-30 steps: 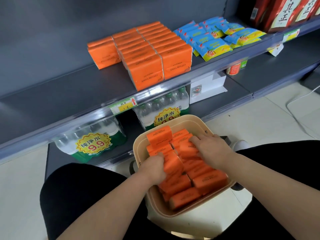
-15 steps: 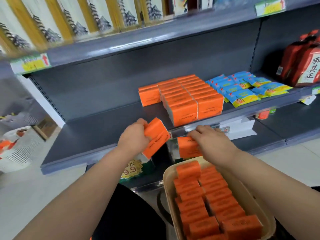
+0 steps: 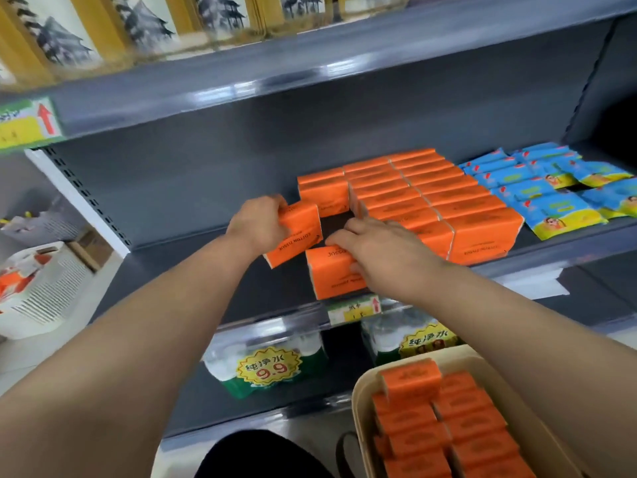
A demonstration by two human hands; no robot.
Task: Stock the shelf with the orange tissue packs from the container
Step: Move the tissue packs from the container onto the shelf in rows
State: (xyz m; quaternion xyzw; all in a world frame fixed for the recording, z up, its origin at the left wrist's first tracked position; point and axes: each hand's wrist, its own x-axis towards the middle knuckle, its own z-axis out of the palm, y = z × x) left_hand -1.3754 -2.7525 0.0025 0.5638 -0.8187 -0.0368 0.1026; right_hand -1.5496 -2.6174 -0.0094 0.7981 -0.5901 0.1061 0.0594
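My left hand (image 3: 256, 224) grips an orange tissue pack (image 3: 298, 236), tilted, just above the grey shelf (image 3: 193, 270) and left of the stocked rows. My right hand (image 3: 382, 248) holds a second orange tissue pack (image 3: 331, 270) low over the shelf near its front edge. Several orange packs (image 3: 448, 205) stand in rows on the shelf to the right of both hands, one more (image 3: 322, 191) behind them. The beige container (image 3: 362, 391) at bottom right holds several orange packs (image 3: 448, 426).
Blue wipe packets (image 3: 551, 188) lie at the shelf's right end. Bottled water packs (image 3: 269, 363) with 9.9 labels sit on the shelf below. A price tag (image 3: 353, 310) hangs on the shelf edge. A white basket (image 3: 44, 294) stands on the floor at left.
Both hands lifted a pack each out of the container and carried them up and forward over the shelf. The view tilted up from the container to the shelf.
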